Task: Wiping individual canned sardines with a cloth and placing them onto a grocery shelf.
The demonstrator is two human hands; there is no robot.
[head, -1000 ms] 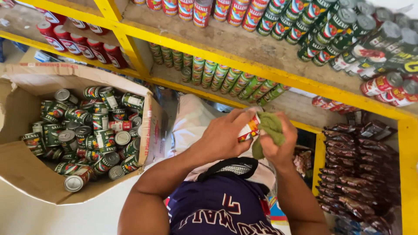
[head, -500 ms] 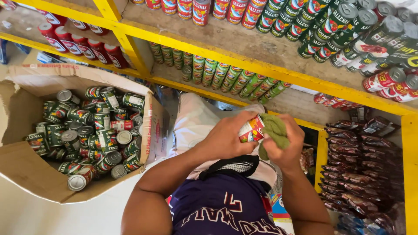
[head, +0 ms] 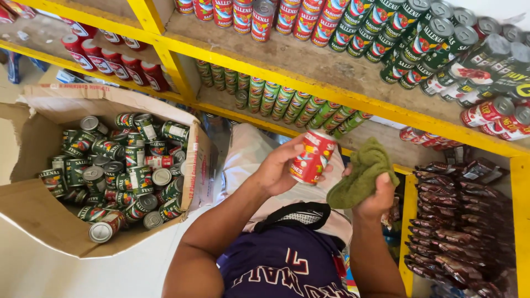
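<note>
Free room & blocks: top shelf (head: pixel 353 99) packed w/ rows of cans (head: pixel 386 33) at the back, but a bare strip of board runs along the front edge, open to a hand. Mid shelf: green cans (head: pixel 287 102) line the back, bare board in front toward the right. Yellow upright post (head: pixel 165 60) splits the bays, blocks sideways reach. Cardboard box (head: pixel 33 215) at left is open on top, heaped w/ cans, no gaps between them; raised flap (head: pixel 196 165) walls its right side. Left hand (head: pixel 276 168) w/ red can (head: pixel 312 157) and right hand (head: pixel 375 196) w/ green cloth (head: pixel 361 174) sit in open air before the shelves. Dark packets (head: pixel 458 237) crowd the lower right bay.
</note>
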